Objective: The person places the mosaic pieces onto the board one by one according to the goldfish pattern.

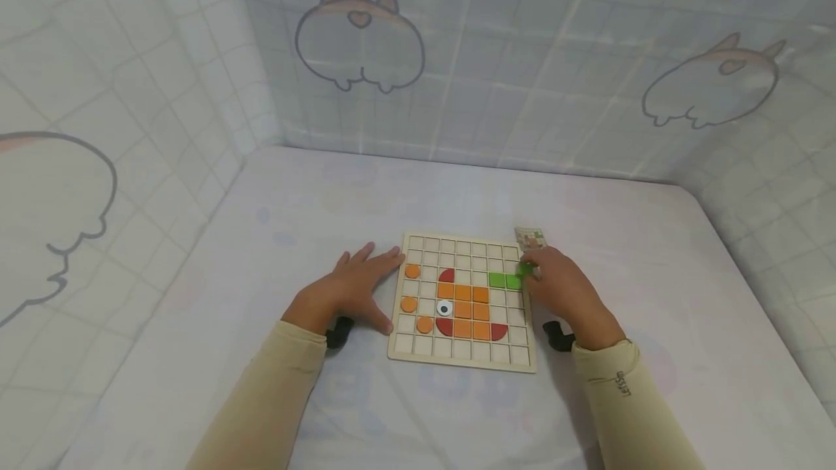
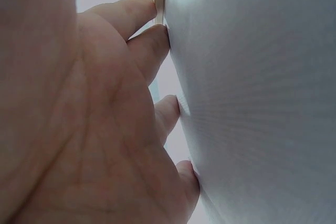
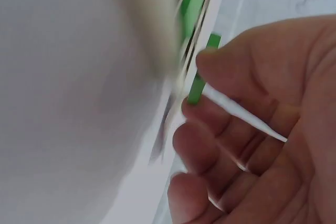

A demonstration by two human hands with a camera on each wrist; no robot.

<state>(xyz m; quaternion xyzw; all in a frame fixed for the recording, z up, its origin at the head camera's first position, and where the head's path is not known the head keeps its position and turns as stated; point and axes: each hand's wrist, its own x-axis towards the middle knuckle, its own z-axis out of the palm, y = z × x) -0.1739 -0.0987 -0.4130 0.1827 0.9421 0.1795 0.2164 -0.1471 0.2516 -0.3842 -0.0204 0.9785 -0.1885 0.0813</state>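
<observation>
A wooden grid board (image 1: pixel 461 364) lies on the white cloth. Orange squares (image 1: pixel 462 310) make a block on it, with red rounded pieces (image 1: pixel 446 275) and a white eye piece (image 1: pixel 444 307) around. Near its left side sit orange discs (image 1: pixel 408 304); two green squares (image 1: pixel 505 281) lie toward the right edge. My left hand (image 1: pixel 349 287) has its fingers spread, thumb and fingertips at the board's left edge. Over the upper right edge my right hand (image 1: pixel 564 292) pinches a thin green tile (image 3: pixel 197 88) between thumb and index finger, edge-on in the right wrist view.
Just beyond the board's upper right corner lies a small patterned card (image 1: pixel 529 236), partly behind my right hand. Grid-patterned sheets (image 1: pixel 509 85) with animal drawings hang around the back and sides of the cloth-covered surface (image 1: pixel 313 194).
</observation>
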